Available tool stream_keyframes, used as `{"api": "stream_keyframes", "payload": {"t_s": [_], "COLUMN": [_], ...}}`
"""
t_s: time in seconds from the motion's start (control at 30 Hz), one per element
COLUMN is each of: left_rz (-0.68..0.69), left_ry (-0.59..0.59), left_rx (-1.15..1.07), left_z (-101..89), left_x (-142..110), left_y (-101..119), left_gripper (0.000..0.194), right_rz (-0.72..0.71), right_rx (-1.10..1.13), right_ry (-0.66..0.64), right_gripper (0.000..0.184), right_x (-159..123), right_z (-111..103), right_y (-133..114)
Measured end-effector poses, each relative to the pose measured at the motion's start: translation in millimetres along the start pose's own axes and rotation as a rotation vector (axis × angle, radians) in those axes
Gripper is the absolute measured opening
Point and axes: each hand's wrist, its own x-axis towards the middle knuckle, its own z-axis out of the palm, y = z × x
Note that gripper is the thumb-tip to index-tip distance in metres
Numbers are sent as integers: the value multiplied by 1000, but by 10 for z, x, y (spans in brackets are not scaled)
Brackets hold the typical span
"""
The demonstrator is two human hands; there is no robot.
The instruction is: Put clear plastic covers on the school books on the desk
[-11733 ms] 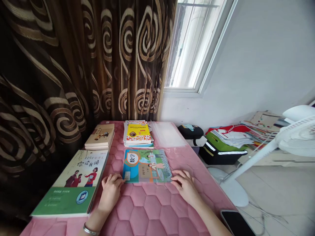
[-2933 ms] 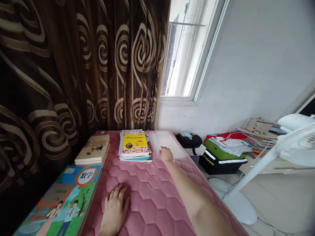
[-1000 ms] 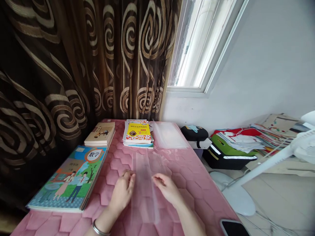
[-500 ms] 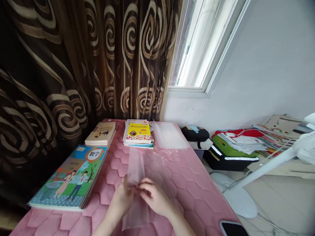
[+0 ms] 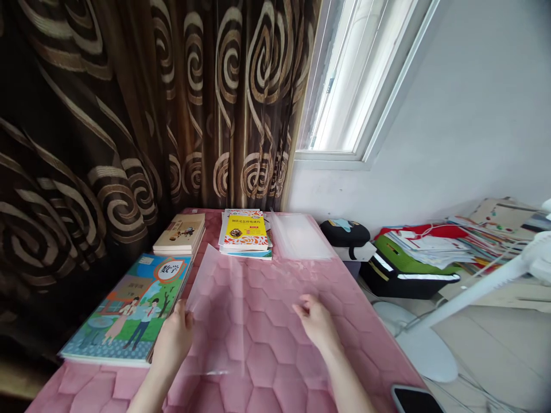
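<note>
A clear plastic book cover lies unfolded over the pink quilted tabletop, with a fold line down its left part. My left hand pinches its left edge, which is raised a little, beside the mathematics textbook. On the other side, my right hand hovers over or rests on the cover's right part; its fingers are loosely bent, with thumb and forefinger slightly apart. Whether that hand touches the film is hard to see. The mathematics textbook tops a stack at the left.
Behind it is a stack of small beige books. A yellow-and-white book tops another pile at the back. More clear covers lie at the back right. A phone sits at the near right corner, and a white fan stands beside the table.
My hands have moved apart from the middle, the left one outward with the cover's edge, the right one to the right. The narrow folded strip of film is now spread wide.
</note>
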Motion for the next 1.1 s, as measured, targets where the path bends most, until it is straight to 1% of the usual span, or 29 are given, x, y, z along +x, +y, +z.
{"api": "stream_keyframes", "payload": {"t_s": [0.07,0.13,0.2,0.27,0.37,0.47,0.5,0.57,0.7,0.77,0.8,0.87,0.93,1.0,1.07,1.1], "left_rz": [-2,-6,2,35,83,95,120,226,559,649,669,686,699,715,727,730], "left_ry": [27,43,56,80,152,197,180,87,-181,-268,-288,-285,-260,-237,-213,-207], "left_rx": [23,81,178,267,370,491,514,492,269,193,171,146,131,114,95,87], "left_z": [22,62,114,161,202,228,239,273,379,452,493,584,678,762,825,845], "left_x": [4,5,2,-9,-53,-131,-158,-204,-252,-264,-269,-269,-258,-241,-225,-218], "left_y": [14,27,35,35,49,159,228,409,773,860,871,842,778,719,686,680], "left_gripper": [29,30,32,36,40,42,44,51,50,54,55,54,53,53,53,53], "right_rz": [57,49,4,-29,-28,-34,-39,-42,-45,-52,-59,-72,-86,-90,-62,-55], "right_rx": [80,183,246,226,121,61,45,6,-52,-84,-111,-184,-208,-105,110,146], "right_ry": [12,-42,-93,-116,-146,-167,-165,-161,-189,-180,-157,-77,4,23,-52,-70], "right_gripper": [30,41,50,54,50,42,40,39,40,40,39,35,30,29,27,26], "right_x": [73,125,147,149,147,159,164,170,163,161,165,197,278,430,666,815], "right_z": [-155,-273,-327,-325,-280,-237,-226,-208,-183,-189,-201,-240,-286,-301,-254,-205], "right_y": [197,385,505,547,544,553,560,572,576,562,541,447,254,-41,-393,-569]}}
